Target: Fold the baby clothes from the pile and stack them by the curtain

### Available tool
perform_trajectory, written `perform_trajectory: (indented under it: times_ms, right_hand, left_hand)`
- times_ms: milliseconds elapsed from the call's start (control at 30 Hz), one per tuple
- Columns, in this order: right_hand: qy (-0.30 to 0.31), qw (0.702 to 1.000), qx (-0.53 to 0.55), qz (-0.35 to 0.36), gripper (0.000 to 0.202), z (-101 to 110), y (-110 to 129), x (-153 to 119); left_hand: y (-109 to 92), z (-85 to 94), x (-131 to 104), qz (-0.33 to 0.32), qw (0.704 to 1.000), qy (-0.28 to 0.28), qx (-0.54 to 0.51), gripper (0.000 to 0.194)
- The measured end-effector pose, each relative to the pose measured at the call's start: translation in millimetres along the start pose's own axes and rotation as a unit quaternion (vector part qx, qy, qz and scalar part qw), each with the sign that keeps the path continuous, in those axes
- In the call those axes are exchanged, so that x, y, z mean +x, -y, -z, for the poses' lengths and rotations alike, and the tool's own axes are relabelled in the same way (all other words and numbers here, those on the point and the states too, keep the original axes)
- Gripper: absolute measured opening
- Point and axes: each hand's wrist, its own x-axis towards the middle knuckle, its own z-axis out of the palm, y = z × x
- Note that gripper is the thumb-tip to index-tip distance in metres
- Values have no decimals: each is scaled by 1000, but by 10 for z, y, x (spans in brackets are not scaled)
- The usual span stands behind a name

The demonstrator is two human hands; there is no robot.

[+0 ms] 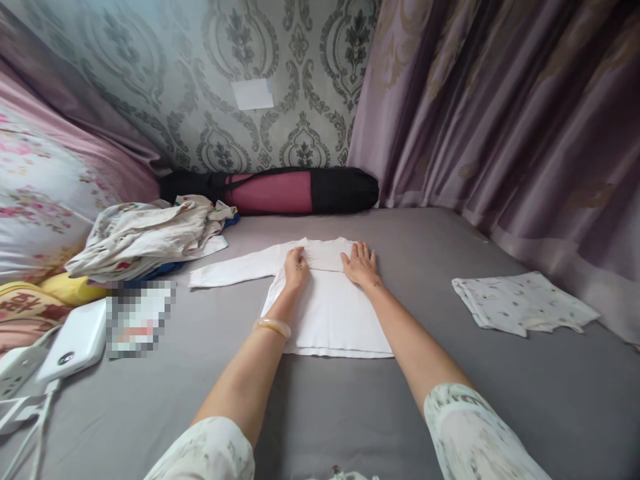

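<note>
A white long-sleeved shirt [335,313] lies flat on the grey bedsheet, collar away from me. One sleeve [235,268] stretches out to the left; the other is folded across the chest. At the left end of that folded sleeve, my left hand [297,268] is closed with its fingers curled on the fabric; the fingertips are partly hidden. My right hand [361,265] rests flat on the right shoulder fold, fingers spread. A light bangle [273,326] circles my left forearm.
A small folded patterned garment [523,303] lies at the right. Heaped clothes [150,233] sit at the left, near a white power bank [77,337], a power strip [20,373] and cables. A black and maroon long bag [270,191] lies along the wall. Curtains [500,120] hang at the right.
</note>
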Motion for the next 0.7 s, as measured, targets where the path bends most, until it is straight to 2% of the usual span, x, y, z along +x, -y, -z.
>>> perform_trajectory:
  times_ms: [200, 333, 433, 500, 600, 700]
  right_hand:
    - [5, 1000, 1, -5, 71, -7, 7, 6]
    - [13, 1000, 2, -7, 71, -7, 7, 16]
    - [21, 1000, 3, -12, 71, 14, 6, 22]
    - [31, 999, 2, -13, 71, 39, 9, 22]
    - [24, 1000, -8, -9, 68, 81, 41, 5]
    - [-2, 999, -12, 36, 64, 98, 120, -41]
  left_hand:
    - [-53, 10, -23, -2, 999, 22, 35, 43]
    - [-88, 7, -21, 11, 998, 25, 52, 33]
    - [-104, -6, -30, 30, 997, 3, 71, 25]
    - [-119, -7, -49, 31, 996, -22, 82, 26]
    - [-166, 12, -92, -2, 994, -23, 110, 30]
    - [-236, 28, -140, -54, 987, 22, 147, 33]
